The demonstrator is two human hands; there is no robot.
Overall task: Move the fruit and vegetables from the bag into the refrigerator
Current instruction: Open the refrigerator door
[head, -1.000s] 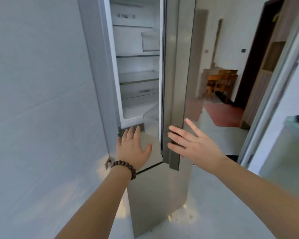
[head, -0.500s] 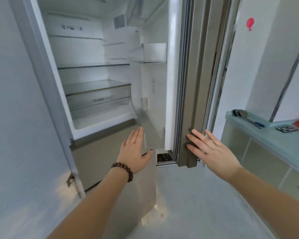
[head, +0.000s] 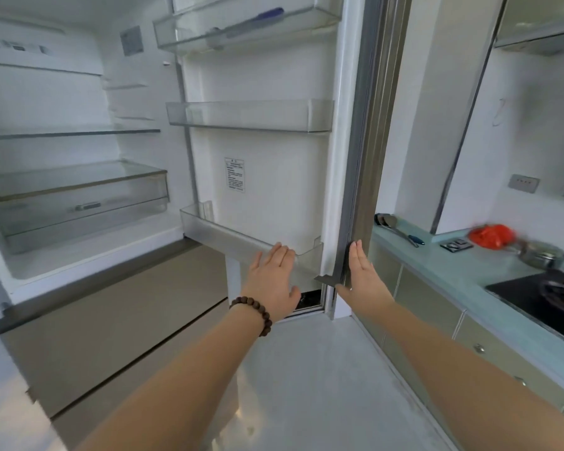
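The refrigerator point(head: 79, 242) stands wide open, its glass shelves and clear drawer point(head: 79, 203) bare. Its door point(head: 267, 177) is swung out to the right, showing three clear door bins. My left hand point(head: 272, 281), with a bead bracelet on the wrist, lies flat against the lowest door bin point(head: 215, 236), fingers apart. My right hand point(head: 362, 278) is flat and open against the door's outer edge, holding nothing. A red bag point(head: 490, 236) lies on the counter at the right; what is inside it is hidden.
A pale green counter point(head: 443, 258) runs along the right with a ladle point(head: 396, 227), a metal pot point(head: 541, 253) and a black gas hob point(head: 544, 301). Cabinet doors sit below it. The grey lower freezer front point(head: 105, 327) is shut. Pale floor lies between them.
The door has swung from nearly shut to wide open, with both hands following it to the right. The view turned right, bringing the counter and red bag into sight.
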